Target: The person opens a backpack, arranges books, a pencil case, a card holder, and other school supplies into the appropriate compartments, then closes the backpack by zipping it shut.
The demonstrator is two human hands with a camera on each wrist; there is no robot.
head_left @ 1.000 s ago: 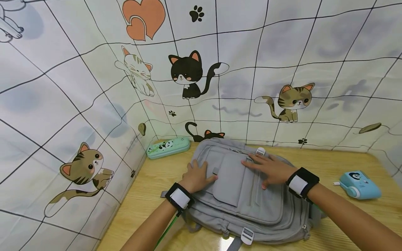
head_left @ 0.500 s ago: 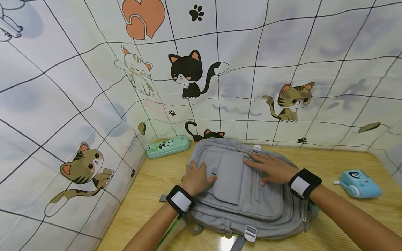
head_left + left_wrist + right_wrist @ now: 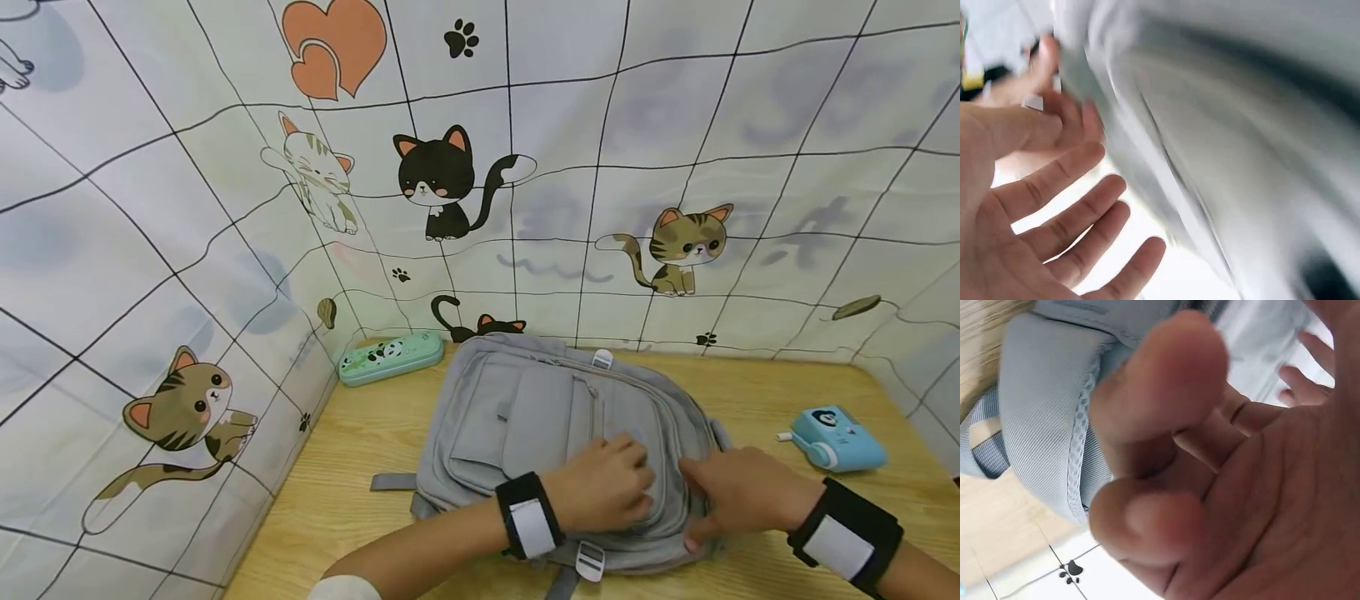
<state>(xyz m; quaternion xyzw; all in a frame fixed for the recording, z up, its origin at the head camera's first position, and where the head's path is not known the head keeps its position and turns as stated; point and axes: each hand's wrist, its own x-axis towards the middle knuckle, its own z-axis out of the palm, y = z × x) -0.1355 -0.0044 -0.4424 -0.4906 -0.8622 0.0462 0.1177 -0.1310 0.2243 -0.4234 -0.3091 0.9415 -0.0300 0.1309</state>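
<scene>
Where the grey backpack (image 3: 536, 417) lies on the worktop (image 3: 322, 475), your left hand (image 3: 600, 487) is over its front and your right hand (image 3: 750, 492) at its side, both relaxed and gripping nothing. You appear to be seeking a hold, which calls for a closing grip; blur obscures any contact.

Two hands (image 3: 603, 487) (image 3: 753, 492), one backpack (image 3: 543, 425), one case (image 3: 392, 358), one blue device (image 3: 843, 442), at least two buckles (image 3: 602, 359) (image 3: 590, 562) show.
</scene>
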